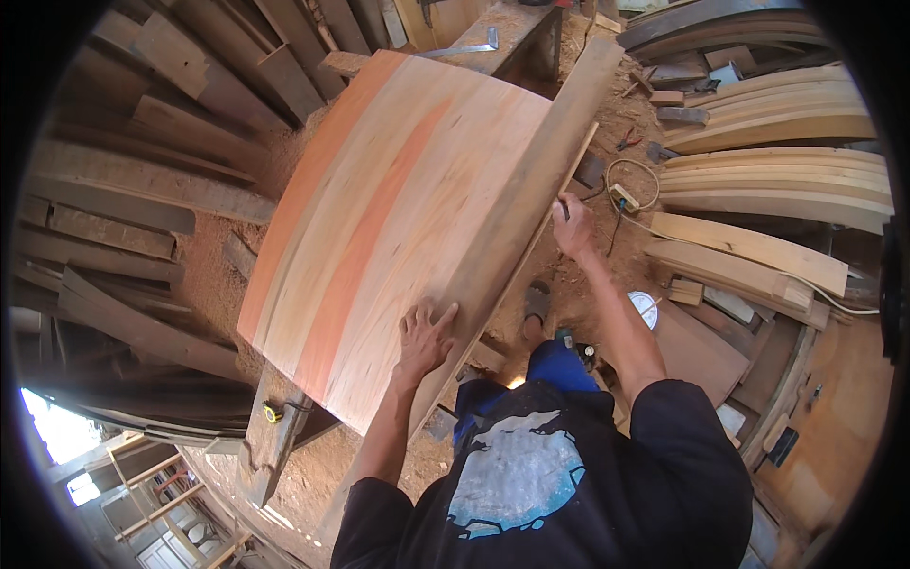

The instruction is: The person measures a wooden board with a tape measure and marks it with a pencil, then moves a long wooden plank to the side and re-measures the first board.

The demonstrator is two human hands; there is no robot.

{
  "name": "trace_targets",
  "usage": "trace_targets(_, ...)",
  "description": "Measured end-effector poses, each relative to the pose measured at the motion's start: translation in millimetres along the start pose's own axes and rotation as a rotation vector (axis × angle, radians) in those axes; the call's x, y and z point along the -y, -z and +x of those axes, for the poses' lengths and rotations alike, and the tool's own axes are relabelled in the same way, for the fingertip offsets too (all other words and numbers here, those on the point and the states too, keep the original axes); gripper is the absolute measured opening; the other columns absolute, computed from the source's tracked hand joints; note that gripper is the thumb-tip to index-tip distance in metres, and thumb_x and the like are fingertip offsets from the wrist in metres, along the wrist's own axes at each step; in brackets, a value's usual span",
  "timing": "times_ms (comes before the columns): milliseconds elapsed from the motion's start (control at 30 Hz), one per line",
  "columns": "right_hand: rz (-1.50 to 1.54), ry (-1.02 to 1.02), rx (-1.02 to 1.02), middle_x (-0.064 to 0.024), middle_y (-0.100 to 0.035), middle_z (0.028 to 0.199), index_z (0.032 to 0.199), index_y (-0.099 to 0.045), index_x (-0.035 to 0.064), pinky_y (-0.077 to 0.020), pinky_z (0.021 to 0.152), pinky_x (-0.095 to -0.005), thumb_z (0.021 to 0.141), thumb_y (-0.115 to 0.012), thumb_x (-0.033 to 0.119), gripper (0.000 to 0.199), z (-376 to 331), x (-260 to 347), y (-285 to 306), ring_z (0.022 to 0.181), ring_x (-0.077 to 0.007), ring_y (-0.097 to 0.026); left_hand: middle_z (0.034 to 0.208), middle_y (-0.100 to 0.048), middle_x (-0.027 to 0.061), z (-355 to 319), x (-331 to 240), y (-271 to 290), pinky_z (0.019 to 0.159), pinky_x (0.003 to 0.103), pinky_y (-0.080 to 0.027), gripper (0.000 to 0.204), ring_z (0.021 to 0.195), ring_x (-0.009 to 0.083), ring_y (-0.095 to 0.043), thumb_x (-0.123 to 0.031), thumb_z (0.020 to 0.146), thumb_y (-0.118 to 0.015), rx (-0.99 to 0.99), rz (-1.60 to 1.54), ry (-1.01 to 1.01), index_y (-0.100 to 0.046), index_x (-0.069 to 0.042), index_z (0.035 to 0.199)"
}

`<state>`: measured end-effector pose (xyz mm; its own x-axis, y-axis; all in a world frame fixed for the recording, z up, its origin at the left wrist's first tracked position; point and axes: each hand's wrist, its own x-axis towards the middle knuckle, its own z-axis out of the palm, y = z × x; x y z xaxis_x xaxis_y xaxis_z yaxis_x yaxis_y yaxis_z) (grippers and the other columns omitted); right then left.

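A wide panel of glued wooden strips (379,218), pale with reddish bands, lies in front of me. Along its right side runs a long, greyish-brown plank (517,194). My left hand (427,339) rests with fingers spread at the plank's left edge, where it meets the panel. At the plank's right edge, farther up, my right hand (575,229) is closed around a thin dark marking stick (563,211), perhaps a pencil. Its tip is too small to make out. Beneath that edge a narrow strip of lighter wood shows.
A metal square (492,40) lies on the far bench. A yellow tape measure (273,412) sits on a beam at lower left. Curved boards (777,185) are stacked at right, near a cable with a yellow socket (624,197) and red pliers (627,140). Planks (161,190) fill the left side.
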<state>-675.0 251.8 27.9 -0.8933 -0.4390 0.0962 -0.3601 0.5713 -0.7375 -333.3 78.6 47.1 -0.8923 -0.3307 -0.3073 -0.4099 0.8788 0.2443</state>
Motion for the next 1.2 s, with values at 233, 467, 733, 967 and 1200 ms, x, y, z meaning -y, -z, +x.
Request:
trace_targets(233, -0.09, 0.015, 0.061, -0.0268, -0.068, 0.105, 0.112, -0.066, -0.0013, -0.0501, 0.09, -0.0476, 0.094, -0.053, 0.02, 0.031, -34.2, 17.9, -30.7, 0.1, -0.0431, -0.065, 0.154, -0.031, 0.0218, -50.7, 17.2, -3.4, 0.108, 0.056, -0.031, 0.106, 0.136, 0.0415, -0.035, -0.035, 0.062, -0.089, 0.125, 0.149, -0.08, -0.033, -0.044, 0.152)
trace_targets(467, -0.049, 0.093, 0.12, -0.0259, -0.068, 0.104, 0.11, -0.066, -0.0001, -0.0505, 0.089, -0.0476, 0.093, -0.053, 0.02, 0.03, -132.0, 81.3, -51.3, 0.099, -0.0424, -0.065, 0.154, -0.031, 0.0222, -46.4, 17.1, -5.9, 0.106, 0.054, -0.032, 0.111, 0.136, 0.0413, -0.036, -0.034, 0.059, -0.091, 0.107, 0.146, -0.075, -0.032, -0.046, 0.152)
trace_targets(733, 0.037, -0.079, -0.051, -0.0204, -0.071, 0.098, 0.11, -0.066, -0.0014, -0.0536, 0.081, -0.0394, 0.091, -0.059, 0.019, 0.029, -160.7, 71.7, -29.0, 0.089, -0.0316, -0.07, 0.158, -0.026, 0.0224, -43.6, 12.9, 7.5, 0.108, 0.06, -0.031, 0.109, 0.139, 0.0421, -0.034, -0.035, 0.065, -0.089, 0.247, 0.129, -0.04, -0.027, -0.046, 0.154)
trace_targets(967, 0.111, -0.137, -0.178, -0.0213, -0.071, 0.094, 0.105, -0.069, -0.0001, -0.0536, 0.082, -0.0397, 0.092, -0.059, 0.023, 0.028, -69.3, 3.4, 7.7, 0.09, -0.0323, -0.07, 0.159, -0.024, 0.0236, -40.0, 14.3, 0.8, 0.109, 0.061, -0.03, 0.108, 0.141, 0.0437, -0.031, -0.037, 0.066, -0.088, 0.251, 0.168, -0.068, -0.027, -0.044, 0.154)
trace_targets(1200, 0.122, -0.156, -0.261, -0.0227, -0.071, 0.1, 0.108, -0.069, -0.0012, -0.0522, 0.087, -0.0416, 0.093, -0.055, 0.026, 0.034, 59.8, -51.1, 27.7, 0.097, -0.0373, -0.069, 0.159, -0.022, 0.0253, -40.3, 8.5, 6.1, 0.111, 0.064, -0.026, 0.102, 0.143, 0.0461, -0.028, -0.033, 0.069, -0.086, 0.318, 0.152, -0.008, -0.028, -0.041, 0.154)
